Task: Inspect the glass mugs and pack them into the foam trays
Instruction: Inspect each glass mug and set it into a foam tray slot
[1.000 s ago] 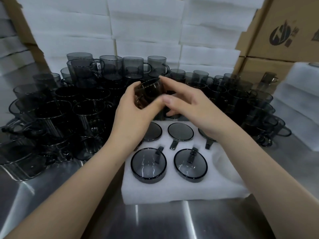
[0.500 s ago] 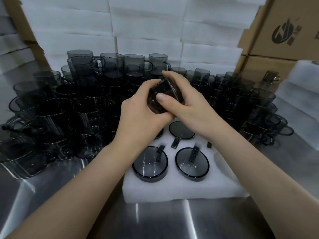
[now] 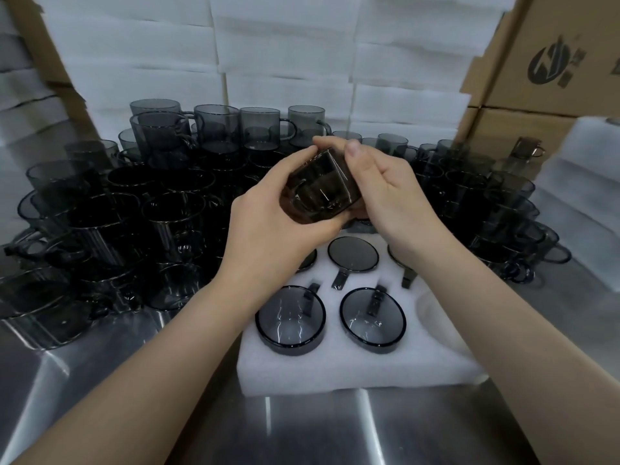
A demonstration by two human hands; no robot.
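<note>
Mug [image 3: 320,189] rolled onto side since prev frame, now over foam tray [image 3: 352,370] far edge. L hand [image 3: 268,229] cups it below, R hand [image 3: 392,199] fingers curled on top. Rotate slowly, chk rim + wall.

The bench [image 3: 335,431] is a steel surface with reflective streaks. A white foam tray [image 3: 335,374] lies flat on it near the front edge, and loose glass mugs [image 3: 167,229] stand crowded on it to the left of, behind and to the right of the tray. Stacked foam sheets [image 3: 285,62] and cardboard boxes [image 3: 536,78] line the rear; their bases are hidden.
</note>
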